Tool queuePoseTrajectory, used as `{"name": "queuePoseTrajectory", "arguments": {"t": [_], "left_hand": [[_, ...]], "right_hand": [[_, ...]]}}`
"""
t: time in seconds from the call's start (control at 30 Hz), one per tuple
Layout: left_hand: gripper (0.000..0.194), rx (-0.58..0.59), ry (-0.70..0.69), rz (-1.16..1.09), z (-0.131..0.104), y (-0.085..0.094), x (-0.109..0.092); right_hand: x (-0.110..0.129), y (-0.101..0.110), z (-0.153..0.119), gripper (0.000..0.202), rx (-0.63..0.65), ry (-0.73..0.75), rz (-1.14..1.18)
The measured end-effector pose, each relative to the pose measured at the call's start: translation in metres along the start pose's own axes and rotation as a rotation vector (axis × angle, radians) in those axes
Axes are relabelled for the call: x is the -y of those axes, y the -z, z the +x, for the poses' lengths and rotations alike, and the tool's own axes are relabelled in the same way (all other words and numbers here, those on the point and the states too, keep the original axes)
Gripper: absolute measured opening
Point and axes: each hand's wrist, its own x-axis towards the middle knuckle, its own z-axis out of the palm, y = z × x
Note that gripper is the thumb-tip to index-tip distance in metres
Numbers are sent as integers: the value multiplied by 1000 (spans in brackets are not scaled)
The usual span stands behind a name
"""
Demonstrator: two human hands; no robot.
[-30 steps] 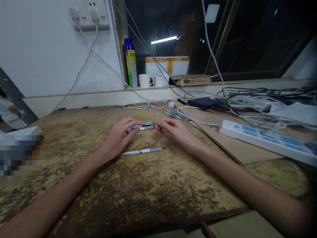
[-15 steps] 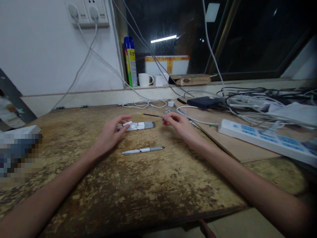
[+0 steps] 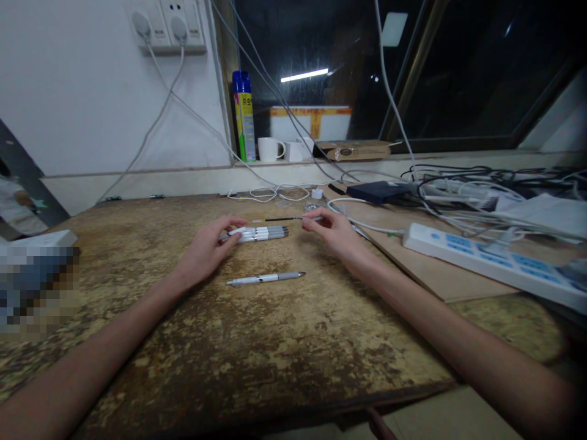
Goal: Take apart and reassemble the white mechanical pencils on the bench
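My left hand (image 3: 213, 241) is closed at the left end of a row of several white and grey pens (image 3: 270, 233), its thumb and fingers around a short white pen barrel (image 3: 235, 231). Its fingers partly cover the row's left ends. To the right, my right hand (image 3: 331, 231) pinches a slim dark pen refill (image 3: 279, 219), held level behind the row with its yellowish end pointing left. A grey pen piece (image 3: 315, 218) shows between the right fingers at the refill's other end. One white and grey pen (image 3: 266, 279) lies by itself nearer to me.
On the right, a white power strip (image 3: 490, 263) lies on a brown board (image 3: 426, 269) beside tangled cables (image 3: 463, 183). A dark box (image 3: 378, 192) sits behind. A spray can (image 3: 244, 116) and a white mug (image 3: 270, 149) stand on the windowsill.
The refill has dropped slightly and lies more level. A grey pen piece now shows in the right fingers. The left hand and its white barrel have lowered slightly toward the pen row.
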Motion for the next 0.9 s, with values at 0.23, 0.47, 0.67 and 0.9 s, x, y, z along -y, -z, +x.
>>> {"name": "queuePoseTrajectory", "arguments": {"t": [0.23,0.47,0.67,0.9], "left_hand": [[33,8,-7,-11,0,-1,1],[34,23,-5,-18,-1,-1,1],[32,20,-21,6,0,-2,1],[34,35,-13,-27,-1,-1,-2]], "right_hand": [[6,-3,-3,27,15,-48,109],[8,-4,-4,26,37,-73,184],[12,-5,-5,26,54,-66,249],[14,-5,-5,29,72,-91,274]]}}
